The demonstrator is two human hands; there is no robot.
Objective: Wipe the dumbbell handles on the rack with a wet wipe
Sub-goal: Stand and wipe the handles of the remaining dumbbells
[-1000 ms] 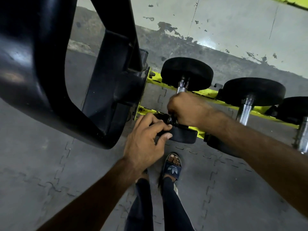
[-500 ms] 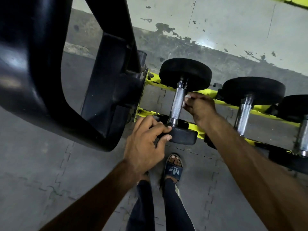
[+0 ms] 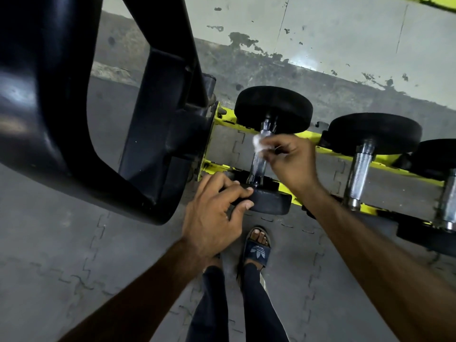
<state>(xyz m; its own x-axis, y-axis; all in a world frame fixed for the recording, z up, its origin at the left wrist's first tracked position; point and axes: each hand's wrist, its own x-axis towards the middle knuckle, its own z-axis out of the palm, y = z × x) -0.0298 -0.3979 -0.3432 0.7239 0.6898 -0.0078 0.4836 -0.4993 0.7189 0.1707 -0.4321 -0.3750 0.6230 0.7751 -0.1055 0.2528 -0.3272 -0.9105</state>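
Observation:
A black dumbbell with a knurled steel handle (image 3: 259, 162) lies across the yellow rack (image 3: 385, 164) at its left end. My left hand (image 3: 212, 218) grips the dumbbell's near black head (image 3: 269, 201), fingers curled over its rim. My right hand (image 3: 293, 161) pinches a crumpled white wet wipe (image 3: 259, 143) and holds it against the upper part of that handle. Just to the right rests a second dumbbell, its handle (image 3: 359, 174) bare, and the handle of a third dumbbell (image 3: 446, 201) shows at the right edge.
A large black curved frame (image 3: 81, 114) fills the left and stands against the rack's end. Behind the rack runs a stained wall (image 3: 320, 40). My feet, one in a dark slide sandal (image 3: 256, 250), stand on grey interlocking floor mats (image 3: 74, 255) below the rack.
My right hand left the lower handle, drew aside to the right, and now is back on the upper handle with the wipe showing. My left hand stayed on the near head.

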